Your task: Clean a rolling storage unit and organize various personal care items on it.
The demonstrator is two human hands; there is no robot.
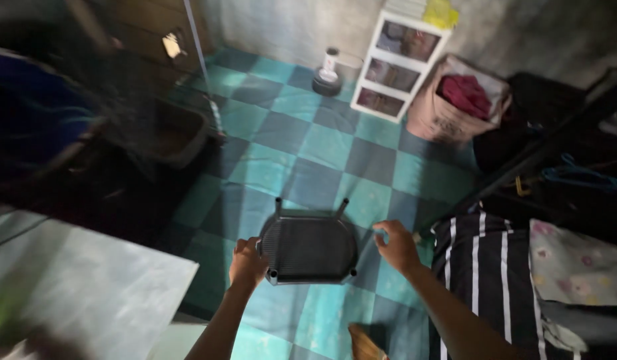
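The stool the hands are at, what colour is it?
The stool is black, seen upside down over teal checkered tiles in the head view.

Stool held over tiled floor, storage along far wall.

Stool sits inverted, legs up, between left hand, gripping its left edge, and right hand, just beside its right edge. Behind it: drawer unit against the wall, bag of cloth right of that, fan base left.

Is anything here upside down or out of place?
Yes: the dark stool is tipped over, its legs pointing away across the tiled floor. The left hand grips its rim; the right hand hovers beside it.
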